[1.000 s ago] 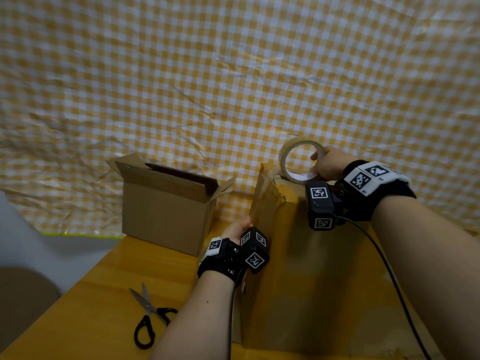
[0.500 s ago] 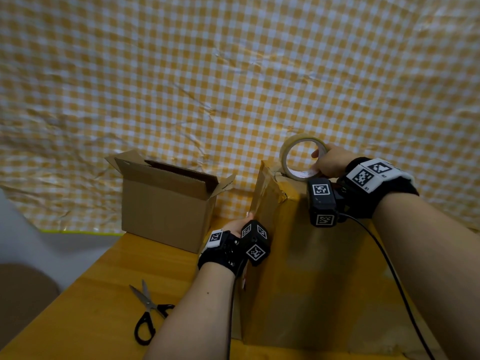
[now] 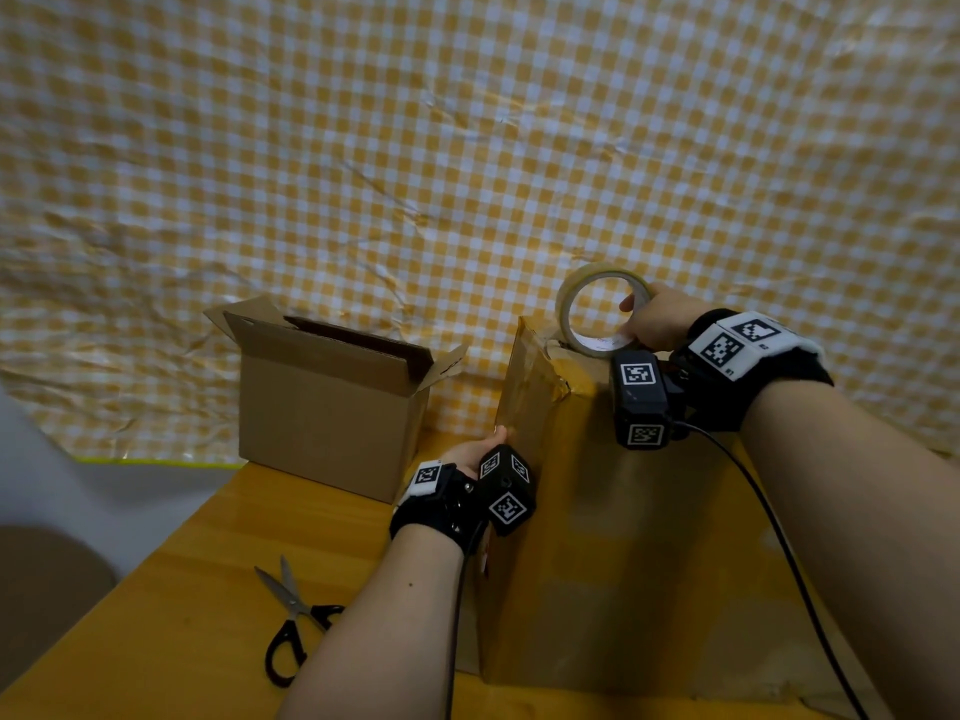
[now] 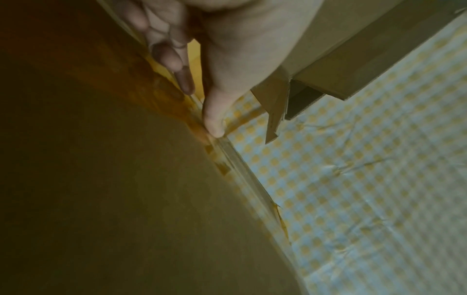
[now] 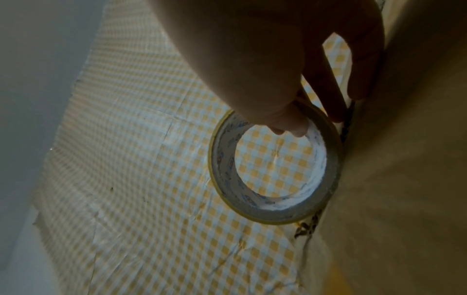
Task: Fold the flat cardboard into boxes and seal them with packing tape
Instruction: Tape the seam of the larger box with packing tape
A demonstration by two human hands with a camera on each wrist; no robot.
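Head view: scissors (image 3: 296, 623) lie near left on the worktop (image 3: 171, 589); left hand (image 3: 470, 452) presses straight fingers along the tall box (image 3: 613, 537) edge; right hand (image 3: 657, 319) pinches the tape roll (image 3: 571, 298) atop it; open box (image 3: 327, 402) far left.

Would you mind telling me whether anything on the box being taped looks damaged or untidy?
Yes: the tape over the box's top left corner is wrinkled and bunched rather than flat. The right hand holds the roll there.
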